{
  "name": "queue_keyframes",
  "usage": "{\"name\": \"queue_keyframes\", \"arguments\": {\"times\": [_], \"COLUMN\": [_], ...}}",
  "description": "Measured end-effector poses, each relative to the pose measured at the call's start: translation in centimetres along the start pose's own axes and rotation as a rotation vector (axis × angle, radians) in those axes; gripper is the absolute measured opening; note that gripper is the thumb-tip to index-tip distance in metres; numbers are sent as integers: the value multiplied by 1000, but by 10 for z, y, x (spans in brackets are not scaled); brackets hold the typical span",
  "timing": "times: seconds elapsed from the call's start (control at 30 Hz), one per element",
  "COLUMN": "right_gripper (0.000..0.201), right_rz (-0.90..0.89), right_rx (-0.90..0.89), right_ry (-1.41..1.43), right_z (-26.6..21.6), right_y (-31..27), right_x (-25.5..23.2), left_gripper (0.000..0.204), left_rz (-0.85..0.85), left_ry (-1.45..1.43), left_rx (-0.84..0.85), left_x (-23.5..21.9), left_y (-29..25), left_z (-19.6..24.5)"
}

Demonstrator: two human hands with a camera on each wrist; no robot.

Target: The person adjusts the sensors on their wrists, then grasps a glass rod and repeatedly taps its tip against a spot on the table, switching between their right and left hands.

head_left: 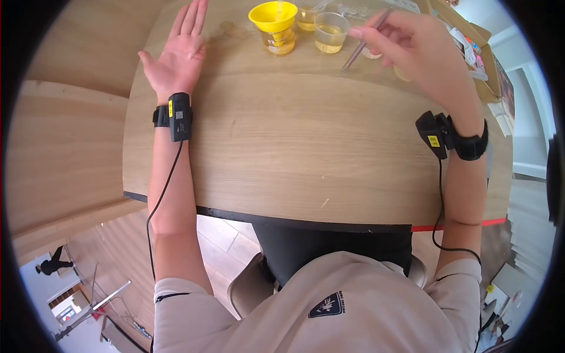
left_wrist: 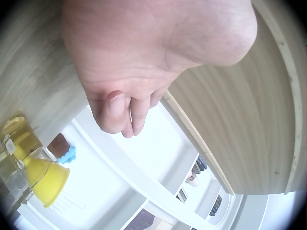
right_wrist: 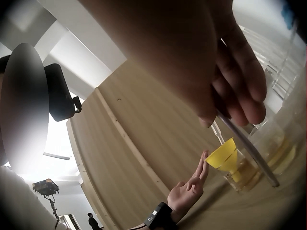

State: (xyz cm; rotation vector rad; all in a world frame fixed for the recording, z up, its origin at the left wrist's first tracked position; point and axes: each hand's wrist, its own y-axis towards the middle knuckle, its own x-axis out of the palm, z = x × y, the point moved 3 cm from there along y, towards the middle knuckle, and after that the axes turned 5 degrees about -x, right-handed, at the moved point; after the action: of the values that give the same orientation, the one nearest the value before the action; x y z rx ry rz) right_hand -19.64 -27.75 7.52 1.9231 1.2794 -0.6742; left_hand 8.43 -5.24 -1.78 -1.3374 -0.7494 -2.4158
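My left hand point(head_left: 176, 63) lies palm up at the table's left, thumb out to the side and most fingers stretched away from me; it holds nothing. In my right hand point(head_left: 415, 50) a slim grey rod point(head_left: 360, 54) is pinched, slanting down with its lower end close over the table. Left of that hand stands a clear beaker point(head_left: 279, 47) of yellow liquid, a yellow funnel point(head_left: 272, 17) in its mouth. A clear dropper point(right_wrist: 218, 132) sticks up from the funnel. Beside the beaker is a clear plastic cup point(head_left: 331, 36) with pale yellow liquid.
Another cup point(head_left: 306, 20) of yellow liquid stands behind. At the far right an open cardboard box point(head_left: 484, 44) holds assorted items. A damp patch point(head_left: 234, 29) marks the wooden table point(head_left: 294, 135) left of the beaker. Wooden boards point(head_left: 76, 141) rise along the left side.
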Motion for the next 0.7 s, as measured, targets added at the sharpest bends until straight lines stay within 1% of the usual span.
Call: {"name": "queue_keyframes", "arguments": {"times": [0.07, 0.1, 0.13, 0.17, 0.2, 0.23, 0.27, 0.33, 0.37, 0.4, 0.47, 0.57, 0.6, 0.67, 0.7], "right_gripper": [25, 25, 24, 22, 22, 21, 20, 19, 18, 18, 15, 14, 14, 16, 16], "right_rz": [10, 25, -35, -100, -98, -7, 82, 81, 85, 84, -58, -93, -97, -86, -86], "right_rx": [-161, -193, -166, -138, -163, -117, -64, -101, -129, -130, -179, -189, -192, -65, -64], "right_ry": [-220, -193, -142, -97, -80, 12, 96, 144, 193, 193, 128, 123, 122, 135, 133], "right_z": [1, 2, 3, 1, -4, -7, -9, -19, -21, -19, -17, -15, -19, -25, -21], "right_y": [1, 2, 1, 1, 2, 2, 1, 1, 1, 1, -1, -2, 0, 1, 1], "right_x": [-1, -2, -1, 3, 6, 5, 3, 8, 11, 14, 25, 28, 22, 15, 17], "left_gripper": [120, 120, 120, 120, 119, 119, 119, 114, 114, 114, 114, 114, 113, 113, 113], "left_rz": [-17, 44, 109, 114, 52, -10, -7, 123, 122, 123, 125, 130, 119, 109, 122], "left_ry": [52, 91, 133, 171, 92, 1, 7, -42, -43, -39, -36, -68, -60, -57, -60], "left_rx": [16, 18, 25, 44, 32, 18, 29, 60, 63, 62, 59, 59, 61, 63, 62], "left_x": [-5, -8, -7, -1, 4, 9, 13, 21, 22, 23, 24, 25, 28, 28, 30], "left_y": [1, 1, 0, 0, 1, 0, -1, 1, 1, 1, 1, -2, 2, 2, 3], "left_z": [5, 2, 2, 4, 1, -4, -6, -10, -9, -10, -10, -10, -9, -10, -10]}}
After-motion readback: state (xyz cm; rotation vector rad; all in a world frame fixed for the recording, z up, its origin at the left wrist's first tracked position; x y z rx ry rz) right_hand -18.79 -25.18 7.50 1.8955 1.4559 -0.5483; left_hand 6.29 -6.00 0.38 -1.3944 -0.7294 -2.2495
